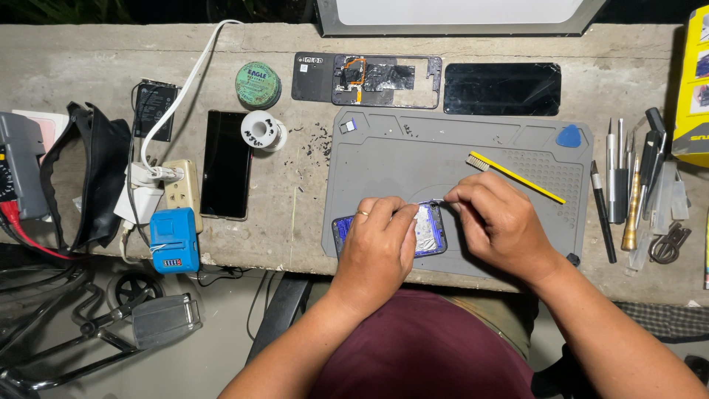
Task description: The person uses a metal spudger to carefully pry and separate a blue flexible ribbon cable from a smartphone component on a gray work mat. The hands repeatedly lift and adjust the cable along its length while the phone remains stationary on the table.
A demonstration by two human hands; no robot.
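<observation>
An opened phone with a blue frame [432,230] lies on the grey work mat [399,159] near the table's front edge. My left hand [377,247] rests over its left part and holds it down. My right hand [495,222] pinches a thin metal tool whose tip [436,200] touches the phone's top edge. A yellow-handled brush [513,174] lies on the mat just beyond my right hand.
A blue pick [569,136] lies on the mat's corner. Behind it lie a phone back frame [369,77] and a black screen [502,89]. Screwdrivers and tweezers [631,185] are at right. At left lie a black phone [226,164], solder spool [260,131], power strip [181,186], blue box [174,240].
</observation>
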